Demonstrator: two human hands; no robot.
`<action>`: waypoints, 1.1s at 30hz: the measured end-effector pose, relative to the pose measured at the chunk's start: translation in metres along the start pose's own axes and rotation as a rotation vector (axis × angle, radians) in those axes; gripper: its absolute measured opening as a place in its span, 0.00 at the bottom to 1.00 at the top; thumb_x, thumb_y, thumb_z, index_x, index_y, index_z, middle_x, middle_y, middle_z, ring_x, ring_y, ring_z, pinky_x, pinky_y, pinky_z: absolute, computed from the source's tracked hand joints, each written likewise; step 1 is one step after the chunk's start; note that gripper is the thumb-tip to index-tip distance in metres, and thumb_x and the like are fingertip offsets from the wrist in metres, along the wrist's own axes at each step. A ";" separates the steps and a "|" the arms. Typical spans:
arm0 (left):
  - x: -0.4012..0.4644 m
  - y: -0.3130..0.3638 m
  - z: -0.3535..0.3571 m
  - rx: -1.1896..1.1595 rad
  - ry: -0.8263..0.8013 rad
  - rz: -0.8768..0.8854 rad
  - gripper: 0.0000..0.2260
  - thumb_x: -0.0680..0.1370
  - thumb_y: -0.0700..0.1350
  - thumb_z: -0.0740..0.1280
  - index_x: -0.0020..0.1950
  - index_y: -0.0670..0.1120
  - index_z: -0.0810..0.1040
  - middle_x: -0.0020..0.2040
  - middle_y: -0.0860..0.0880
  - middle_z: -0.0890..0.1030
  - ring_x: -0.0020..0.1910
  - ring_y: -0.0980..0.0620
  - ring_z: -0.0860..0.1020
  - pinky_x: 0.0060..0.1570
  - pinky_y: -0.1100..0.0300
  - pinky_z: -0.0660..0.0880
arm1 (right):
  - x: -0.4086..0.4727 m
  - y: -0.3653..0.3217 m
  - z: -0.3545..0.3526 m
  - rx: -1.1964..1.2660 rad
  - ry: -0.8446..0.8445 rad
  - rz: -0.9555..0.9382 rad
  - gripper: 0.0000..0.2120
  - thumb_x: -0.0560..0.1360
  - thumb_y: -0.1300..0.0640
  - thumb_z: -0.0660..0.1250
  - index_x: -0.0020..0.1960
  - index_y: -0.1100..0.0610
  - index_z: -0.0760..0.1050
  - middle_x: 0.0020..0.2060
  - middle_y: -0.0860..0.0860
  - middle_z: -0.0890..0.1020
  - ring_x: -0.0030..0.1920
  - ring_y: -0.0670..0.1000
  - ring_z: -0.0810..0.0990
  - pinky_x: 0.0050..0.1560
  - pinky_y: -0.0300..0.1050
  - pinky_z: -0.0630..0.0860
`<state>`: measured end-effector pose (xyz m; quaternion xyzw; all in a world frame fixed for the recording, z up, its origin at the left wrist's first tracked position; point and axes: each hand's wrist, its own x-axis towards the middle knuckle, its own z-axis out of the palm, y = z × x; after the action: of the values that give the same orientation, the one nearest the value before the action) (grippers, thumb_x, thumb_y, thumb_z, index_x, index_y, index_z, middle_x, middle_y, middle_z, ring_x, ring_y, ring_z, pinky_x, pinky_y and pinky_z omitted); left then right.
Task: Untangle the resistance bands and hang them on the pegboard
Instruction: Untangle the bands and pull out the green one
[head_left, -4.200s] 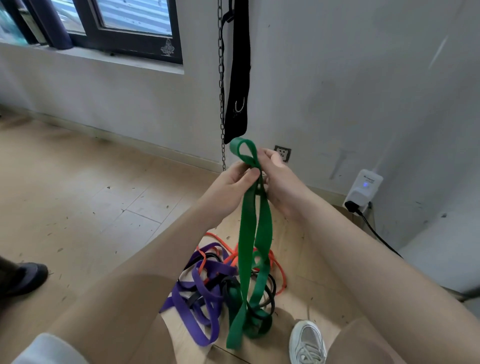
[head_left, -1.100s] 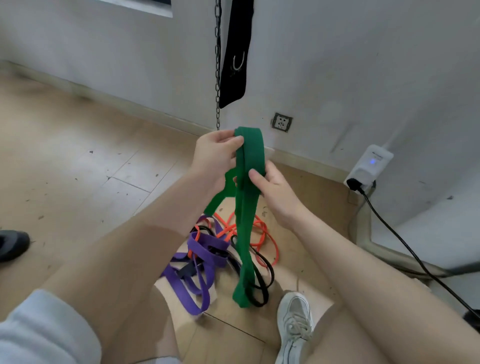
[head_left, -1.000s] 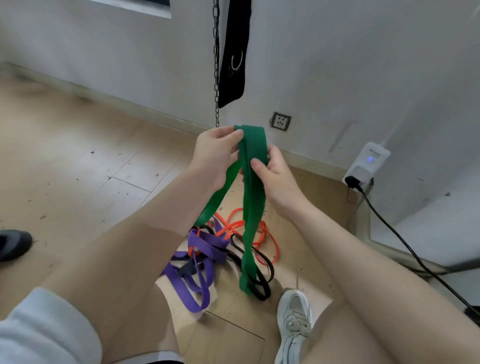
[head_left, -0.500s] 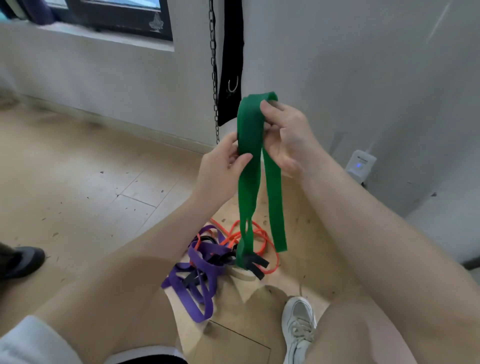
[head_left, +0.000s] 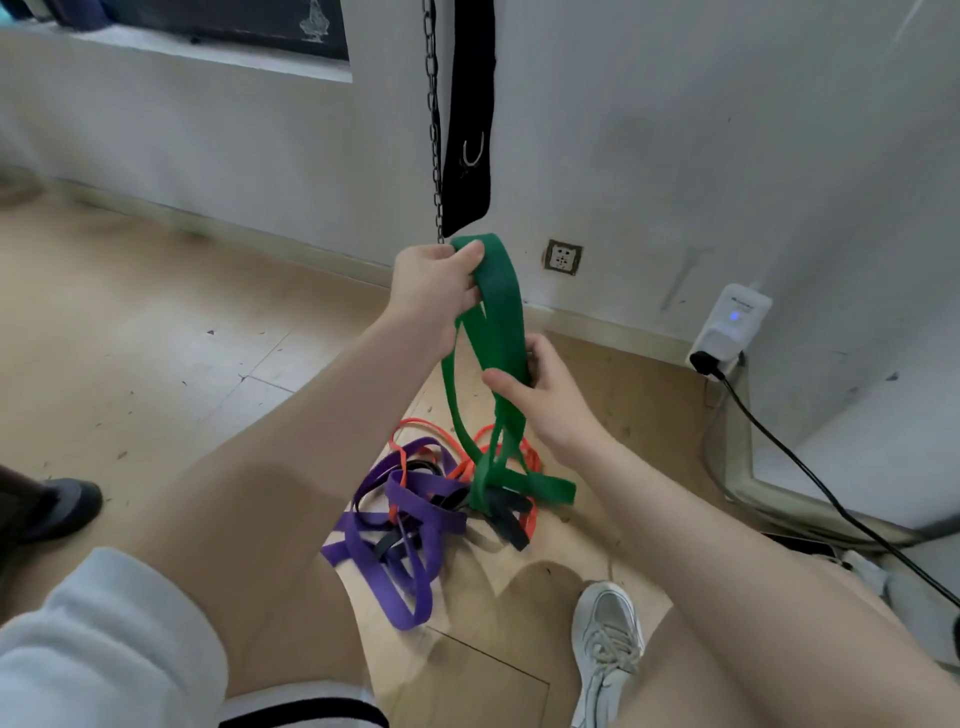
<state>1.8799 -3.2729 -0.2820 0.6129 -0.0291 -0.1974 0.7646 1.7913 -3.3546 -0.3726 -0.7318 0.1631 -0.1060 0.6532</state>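
Nearest the camera there's a white sneaker (head_left: 605, 644) on the wooden floor (head_left: 156, 364), and just beyond it the pile: a purple band (head_left: 400, 525), a black band (head_left: 506, 512) and a thin orange band (head_left: 530, 512) all looped through each other. So honestly the job looks barely started. Nothing is hanging anywhere, and no pegboard is in view at all, so every band has yet to be freed and hung.

The green band (head_left: 498, 317) is the one being worked on. Its top is lifted clear, but its low end sits on the floor right against the black and orange loops, and its strands cross down there, so it looks not quite free. Can't tell for sure whether it's actually threaded through them or just lying on top.

Grips: the right hand (head_left: 545, 395), lower and nearer, has thumb and fingers curled round the green strands mid-way down. The left hand (head_left: 431, 288), higher and farther, pinches the top fold of the same band, thumb over the edge. Both are closed on it, neither is loose.

Behind that, a chain (head_left: 434, 119) and a black strap (head_left: 467, 114) hang by the white wall, with a wall socket (head_left: 562, 256) low down and a plugged-in white adapter (head_left: 730, 327) to the right.
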 end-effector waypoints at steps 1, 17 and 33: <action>0.005 0.001 -0.003 -0.008 0.022 0.001 0.15 0.79 0.38 0.64 0.63 0.32 0.70 0.44 0.45 0.80 0.39 0.53 0.81 0.40 0.64 0.80 | 0.002 -0.004 -0.001 0.006 0.011 -0.009 0.15 0.73 0.61 0.70 0.57 0.56 0.70 0.48 0.48 0.79 0.46 0.44 0.79 0.49 0.41 0.78; 0.001 -0.053 -0.045 0.197 -0.257 0.282 0.09 0.78 0.33 0.61 0.52 0.46 0.72 0.43 0.50 0.84 0.43 0.52 0.82 0.46 0.58 0.78 | 0.057 -0.089 0.008 0.636 0.053 0.002 0.05 0.79 0.64 0.60 0.45 0.61 0.72 0.33 0.53 0.76 0.29 0.47 0.77 0.33 0.42 0.77; -0.003 -0.067 -0.045 -0.032 -0.120 0.018 0.03 0.76 0.35 0.65 0.44 0.41 0.76 0.41 0.44 0.80 0.40 0.51 0.80 0.47 0.58 0.79 | 0.030 -0.040 0.007 0.528 -0.044 -0.030 0.15 0.79 0.70 0.53 0.61 0.58 0.71 0.49 0.50 0.80 0.42 0.44 0.79 0.46 0.41 0.76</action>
<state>1.8724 -3.2421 -0.3565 0.5872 -0.0771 -0.2275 0.7729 1.8256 -3.3552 -0.3354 -0.5404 0.1046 -0.1387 0.8233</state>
